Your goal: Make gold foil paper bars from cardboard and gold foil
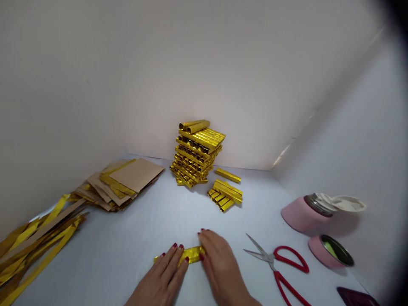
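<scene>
Several gold strips (65,240) lie at our far left. Further right, our left hand (165,274) lays fingers close together over the folded gold piece (191,255) on the tabletop (121,255); the piece's long axis runs crosswise, the right end meeting our right hand (221,261), thumb apart from fingertips. Both hands touch it, neither nearer; we cannot tell whether either clamps it.

Plain grey-white walls (204,63) rise around a pale tabletop (127,233) in soft light.
</scene>
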